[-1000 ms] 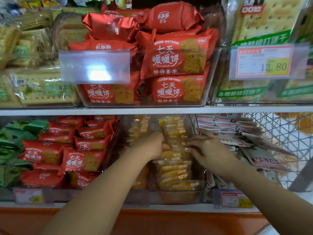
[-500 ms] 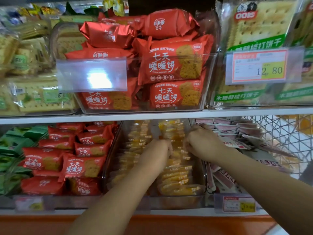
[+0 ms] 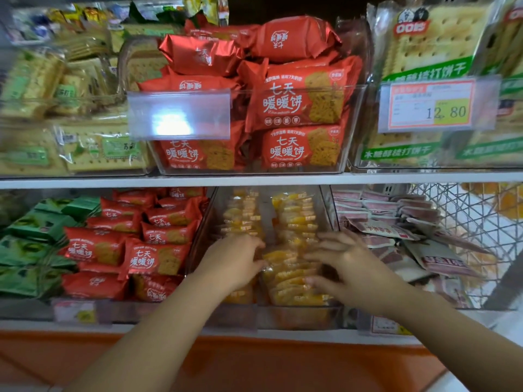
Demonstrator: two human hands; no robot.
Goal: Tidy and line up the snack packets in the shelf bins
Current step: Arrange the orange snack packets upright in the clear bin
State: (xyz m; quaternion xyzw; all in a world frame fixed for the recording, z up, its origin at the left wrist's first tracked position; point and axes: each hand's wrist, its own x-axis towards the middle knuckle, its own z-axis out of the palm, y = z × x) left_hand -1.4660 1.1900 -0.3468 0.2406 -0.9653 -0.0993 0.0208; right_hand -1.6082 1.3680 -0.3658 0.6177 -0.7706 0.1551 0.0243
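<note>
A clear bin [image 3: 325,205] on the lower shelf holds two rows of yellow snack packets [image 3: 291,222] standing on edge. My left hand [image 3: 235,261] lies on the left side of the right-hand row, fingers curled against the packets. My right hand [image 3: 342,261] is spread over the front of the same row from the right, fingers straight and blurred, touching the packets [image 3: 285,278] between both hands. Whether either hand grips a packet cannot be told.
Left of this bin lie red biscuit packs [image 3: 152,258] and green packs [image 3: 31,244]. To the right are pink-and-white packets [image 3: 396,230], some loose and tilted, and a wire basket [image 3: 464,219]. The upper shelf carries a bin of red packs [image 3: 300,100], cracker packs and a price tag [image 3: 430,104].
Both hands have slid toward the front of the yellow row. My right hand has gone from curled at the bin's right wall to spread open over the packets.
</note>
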